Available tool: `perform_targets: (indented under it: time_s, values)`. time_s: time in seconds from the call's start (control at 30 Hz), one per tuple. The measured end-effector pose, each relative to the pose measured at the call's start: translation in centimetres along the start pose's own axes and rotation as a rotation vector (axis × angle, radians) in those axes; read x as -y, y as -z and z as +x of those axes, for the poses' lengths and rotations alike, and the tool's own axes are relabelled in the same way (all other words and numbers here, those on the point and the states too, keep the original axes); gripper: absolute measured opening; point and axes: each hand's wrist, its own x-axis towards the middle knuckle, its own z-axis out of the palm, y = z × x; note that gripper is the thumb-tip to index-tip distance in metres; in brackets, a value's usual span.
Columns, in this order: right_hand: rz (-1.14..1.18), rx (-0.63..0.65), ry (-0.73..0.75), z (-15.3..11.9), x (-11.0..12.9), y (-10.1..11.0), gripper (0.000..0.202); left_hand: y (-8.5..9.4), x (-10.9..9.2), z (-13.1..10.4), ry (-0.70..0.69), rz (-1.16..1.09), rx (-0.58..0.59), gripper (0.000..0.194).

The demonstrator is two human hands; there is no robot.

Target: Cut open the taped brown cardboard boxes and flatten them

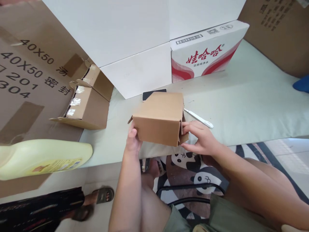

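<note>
A small brown cardboard box (158,111) is held at the front edge of the green-covered table. My left hand (133,138) grips its left end, fingers partly hidden behind the box. At the right end, my right hand (198,137) has its fingers at the loose end flaps (183,137). Just behind the box lies a dark flat object with a pale rim (148,95), partly covered from view. A white-handled slim tool (199,118) rests on the cloth to the right of the box.
Large white boxes (140,69) and a red-and-white carton (205,56) stand behind. Small cardboard boxes (93,106) and a pale yellow bottle (48,158) are at left. A blue object (301,84) shows far right. Another person's sandalled foot (105,195) is lower left.
</note>
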Motion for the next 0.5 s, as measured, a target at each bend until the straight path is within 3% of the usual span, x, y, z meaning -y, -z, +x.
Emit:
perform_targets:
  time_s: [0.1, 0.2, 0.33, 0.5]
  values:
    - [0.071, 0.001, 0.01, -0.1, 0.1, 0.3, 0.015, 0.7, 0.0, 0.1, -0.045, 0.048, -0.013, 0.059]
    - [0.061, -0.031, -0.023, -0.3, 0.2, 0.2, 0.012, 1.3, 0.3, -0.1, -0.001, 0.066, 0.04, 0.061]
    - [-0.112, -0.093, -0.097, -0.5, 0.4, -0.1, 0.028, 1.2, 0.6, -0.3, 0.024, 0.026, 0.044, 0.064]
    - [-0.328, -0.188, -0.077, -0.9, 0.3, 0.0, 0.027, 0.4, 0.8, 0.0, -0.001, 0.038, 0.021, 0.059]
